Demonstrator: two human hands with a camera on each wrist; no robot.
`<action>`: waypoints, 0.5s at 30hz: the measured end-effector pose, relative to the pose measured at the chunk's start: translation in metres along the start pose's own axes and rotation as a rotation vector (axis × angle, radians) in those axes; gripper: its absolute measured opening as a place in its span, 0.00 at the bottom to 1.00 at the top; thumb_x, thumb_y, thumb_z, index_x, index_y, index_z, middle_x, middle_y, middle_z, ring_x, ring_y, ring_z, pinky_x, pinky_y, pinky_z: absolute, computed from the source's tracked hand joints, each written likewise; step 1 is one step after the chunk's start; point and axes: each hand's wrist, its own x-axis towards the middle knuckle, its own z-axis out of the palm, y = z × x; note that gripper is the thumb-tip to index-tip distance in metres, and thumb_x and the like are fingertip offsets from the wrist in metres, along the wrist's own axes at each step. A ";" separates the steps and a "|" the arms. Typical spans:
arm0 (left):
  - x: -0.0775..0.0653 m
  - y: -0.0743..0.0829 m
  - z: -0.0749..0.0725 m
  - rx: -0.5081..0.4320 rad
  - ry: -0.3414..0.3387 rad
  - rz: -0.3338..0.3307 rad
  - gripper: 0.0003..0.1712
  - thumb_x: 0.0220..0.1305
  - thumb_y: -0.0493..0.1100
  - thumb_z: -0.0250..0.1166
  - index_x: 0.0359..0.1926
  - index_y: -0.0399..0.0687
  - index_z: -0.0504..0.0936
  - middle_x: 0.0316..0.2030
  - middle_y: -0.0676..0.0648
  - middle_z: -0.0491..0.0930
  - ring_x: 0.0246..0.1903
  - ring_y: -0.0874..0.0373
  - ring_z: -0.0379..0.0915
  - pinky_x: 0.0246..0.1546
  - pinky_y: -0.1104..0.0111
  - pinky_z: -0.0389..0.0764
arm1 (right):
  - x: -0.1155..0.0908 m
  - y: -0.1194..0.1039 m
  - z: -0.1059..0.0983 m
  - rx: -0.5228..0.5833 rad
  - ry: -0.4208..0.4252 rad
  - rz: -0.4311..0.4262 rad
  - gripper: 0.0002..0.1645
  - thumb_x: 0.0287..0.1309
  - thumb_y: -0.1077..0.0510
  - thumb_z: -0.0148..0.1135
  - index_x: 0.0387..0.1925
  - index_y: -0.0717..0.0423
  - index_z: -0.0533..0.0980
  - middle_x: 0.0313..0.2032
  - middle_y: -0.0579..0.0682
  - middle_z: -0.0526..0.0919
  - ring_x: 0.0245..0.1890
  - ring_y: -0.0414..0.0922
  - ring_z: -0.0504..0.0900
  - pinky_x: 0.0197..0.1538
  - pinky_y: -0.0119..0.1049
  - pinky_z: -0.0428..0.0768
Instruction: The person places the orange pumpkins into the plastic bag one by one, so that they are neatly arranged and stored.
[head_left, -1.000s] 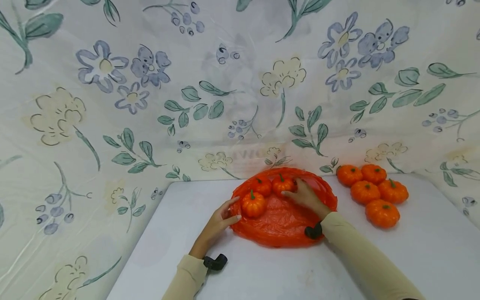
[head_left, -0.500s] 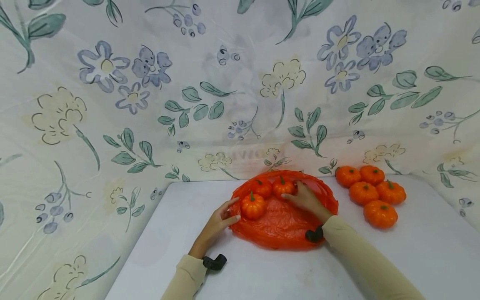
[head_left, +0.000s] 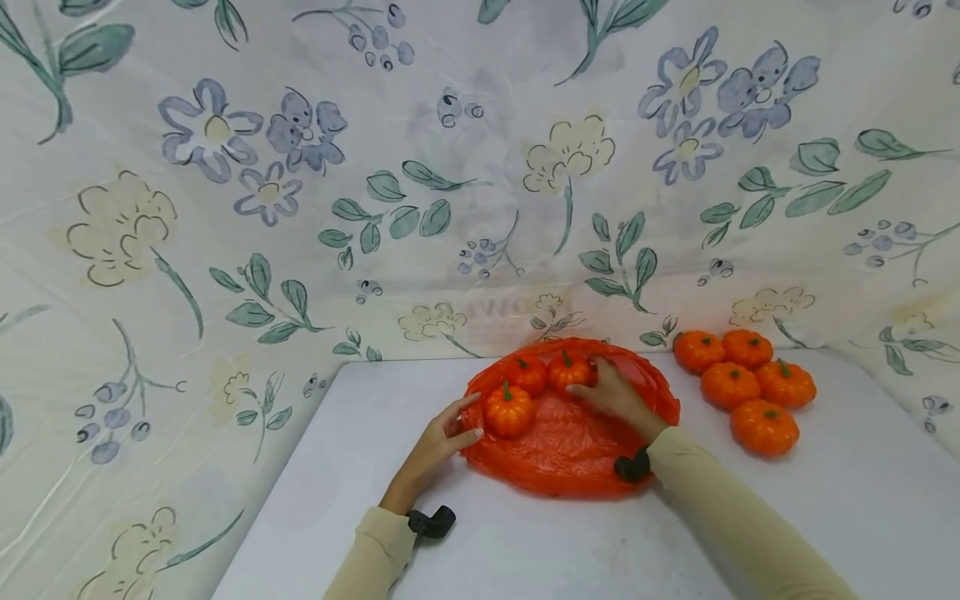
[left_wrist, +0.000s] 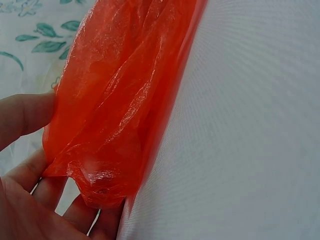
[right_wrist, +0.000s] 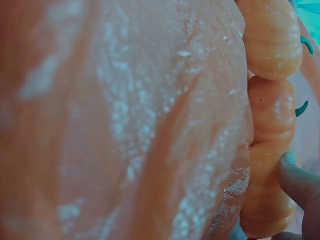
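A red plastic bag [head_left: 555, 467] is spread wide on the white table, with three small orange toy pumpkins in its back left part. One pumpkin [head_left: 510, 410] is nearest the left hand, another [head_left: 528, 375] stands behind it. At the left side of the bag, the left hand [head_left: 444, 437] holds its edge; in the left wrist view the thumb [left_wrist: 27, 117] lies on one side and the fingers go behind the red film. The right hand [head_left: 611, 396] reaches over the bag and grips the third pumpkin [head_left: 570, 372], thumb toward the camera and fingers behind.
Several more orange pumpkins [head_left: 765, 427] stand grouped on the table [head_left: 600, 550] to the right of the bag. A floral sheet [head_left: 487, 167] hangs behind the table's back edge. Each wrist wears a black camera mount [head_left: 432, 522].
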 end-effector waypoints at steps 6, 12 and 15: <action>0.001 0.000 0.000 0.012 0.009 0.000 0.35 0.67 0.43 0.63 0.74 0.52 0.65 0.72 0.42 0.64 0.56 0.50 0.69 0.54 0.64 0.78 | 0.002 0.001 -0.001 -0.006 0.007 0.013 0.48 0.64 0.49 0.66 0.74 0.62 0.52 0.71 0.66 0.63 0.63 0.62 0.70 0.60 0.55 0.79; 0.000 0.000 0.001 0.014 0.006 -0.005 0.36 0.66 0.45 0.63 0.74 0.55 0.65 0.74 0.44 0.62 0.60 0.48 0.68 0.60 0.59 0.75 | 0.002 0.003 -0.002 -0.002 0.012 0.022 0.48 0.64 0.49 0.66 0.74 0.62 0.51 0.72 0.66 0.61 0.65 0.64 0.68 0.62 0.58 0.76; 0.000 0.000 0.000 0.010 0.004 0.003 0.36 0.66 0.45 0.63 0.74 0.54 0.65 0.73 0.44 0.63 0.58 0.48 0.69 0.57 0.62 0.75 | 0.001 0.003 -0.003 -0.015 0.015 0.018 0.48 0.64 0.49 0.66 0.74 0.63 0.52 0.71 0.66 0.61 0.67 0.64 0.66 0.65 0.59 0.73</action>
